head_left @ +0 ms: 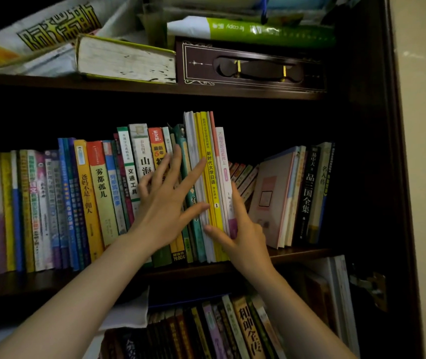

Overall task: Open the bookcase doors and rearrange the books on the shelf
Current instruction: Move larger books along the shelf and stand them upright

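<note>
A dark wooden bookcase stands open, and its middle shelf (297,252) carries a long row of upright books. My left hand (165,203) lies flat with spread fingers against the spines at the row's middle, fingertips on a teal book (193,224). My right hand (240,229) grips a tall bundle of thin yellow and white books (210,161), thumb in front of the spines and fingers along its right side. That bundle stands taller than its neighbours. Right of it, small books (244,174) lean, then a pink book (271,195) and a black one (307,187).
The top shelf holds a thick old book (126,59) lying flat, a dark ornate box (250,66) and a green paper pack (258,31). The lower shelf (206,270) has more upright books (245,330). A door hinge (370,283) sits at the right frame.
</note>
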`<move>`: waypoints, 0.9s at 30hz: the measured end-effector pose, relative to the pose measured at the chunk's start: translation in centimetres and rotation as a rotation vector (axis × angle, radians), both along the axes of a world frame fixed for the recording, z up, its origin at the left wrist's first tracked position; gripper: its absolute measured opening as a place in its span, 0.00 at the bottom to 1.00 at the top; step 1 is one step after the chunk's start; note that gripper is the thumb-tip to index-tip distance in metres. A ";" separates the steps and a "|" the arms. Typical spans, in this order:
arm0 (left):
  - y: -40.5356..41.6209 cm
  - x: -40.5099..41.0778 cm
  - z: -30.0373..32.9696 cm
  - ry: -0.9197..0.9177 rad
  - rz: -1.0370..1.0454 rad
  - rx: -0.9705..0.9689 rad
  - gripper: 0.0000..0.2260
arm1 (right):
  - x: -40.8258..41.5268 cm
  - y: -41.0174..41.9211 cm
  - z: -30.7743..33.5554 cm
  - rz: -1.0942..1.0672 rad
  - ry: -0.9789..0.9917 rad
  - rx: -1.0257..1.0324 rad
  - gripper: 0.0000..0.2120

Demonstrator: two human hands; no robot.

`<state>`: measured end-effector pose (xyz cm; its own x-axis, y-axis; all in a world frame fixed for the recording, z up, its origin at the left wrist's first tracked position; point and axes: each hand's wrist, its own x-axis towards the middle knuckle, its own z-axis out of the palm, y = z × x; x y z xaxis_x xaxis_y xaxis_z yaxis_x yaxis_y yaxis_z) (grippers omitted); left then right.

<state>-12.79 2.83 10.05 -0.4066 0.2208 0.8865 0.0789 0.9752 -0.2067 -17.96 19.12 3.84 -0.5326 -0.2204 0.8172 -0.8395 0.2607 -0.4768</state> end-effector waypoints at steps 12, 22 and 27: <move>2.5 -1.8 2.6 0.100 0.137 -0.331 0.30 | 1.0 1.5 -0.2 0.181 -0.094 0.160 0.52; 2.7 -2.5 2.2 0.148 0.074 -0.271 0.27 | -0.9 7.1 -2.0 -0.345 0.097 -0.258 0.36; 3.9 -2.9 1.4 0.176 0.051 -0.161 0.26 | -3.2 7.9 -1.7 -0.529 -0.053 -0.190 0.35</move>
<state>-15.67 6.78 11.40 -0.2635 0.3486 0.8995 -0.0201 0.9302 -0.3664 -21.14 27.00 2.14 -0.5721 0.2365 0.7854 -0.5911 0.5450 -0.5947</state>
